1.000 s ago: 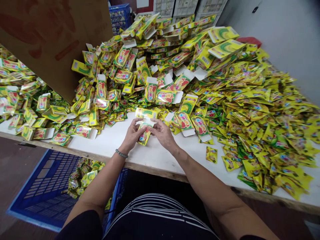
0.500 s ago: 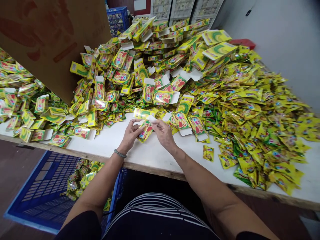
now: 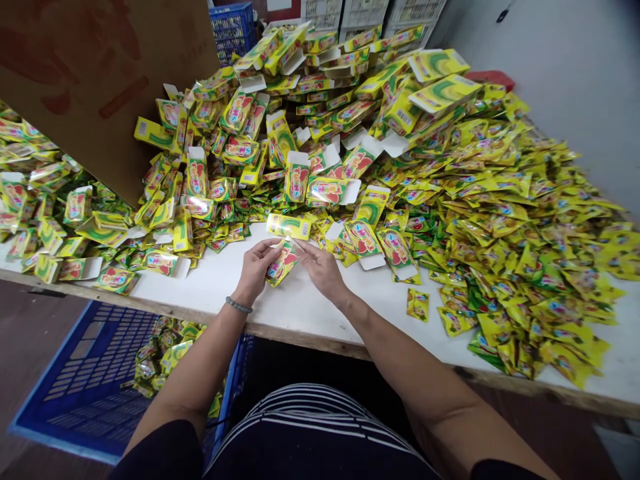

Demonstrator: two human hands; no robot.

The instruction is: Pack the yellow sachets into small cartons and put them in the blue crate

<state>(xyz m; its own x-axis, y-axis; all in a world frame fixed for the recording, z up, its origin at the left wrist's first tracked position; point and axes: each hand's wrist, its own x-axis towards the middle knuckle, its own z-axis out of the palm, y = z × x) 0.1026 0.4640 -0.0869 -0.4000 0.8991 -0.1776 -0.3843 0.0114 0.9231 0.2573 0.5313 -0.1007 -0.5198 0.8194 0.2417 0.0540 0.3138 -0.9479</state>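
Note:
Between my hands, just above the white table [image 3: 320, 313], is a small yellow-green printed box [image 3: 283, 264], tilted, with red fruit pictures on its face. My left hand [image 3: 256, 269] is closed on the box's left side, thumb across its front. The fingers of my right hand [image 3: 320, 267] pinch the box's upper right end, where its flap was. Right behind my fingers lies another yellow box [image 3: 289, 227]. To the right rest two boxes with white flaps, a nearer one [image 3: 365, 241] and one beside it [image 3: 399, 255].
Many open boxes [image 3: 297, 177] are heaped at the back. Loose yellow sachets [image 3: 525, 267] are piled on the right, with a single sachet [image 3: 417, 304] apart. A large cardboard carton [image 3: 100, 80] stands at left. A blue crate [image 3: 75, 400] holding packets is below the table edge.
My right fingers have pressed the box's white end flap down, and it now hardly shows. Both hands and the box have shifted slightly left in view.

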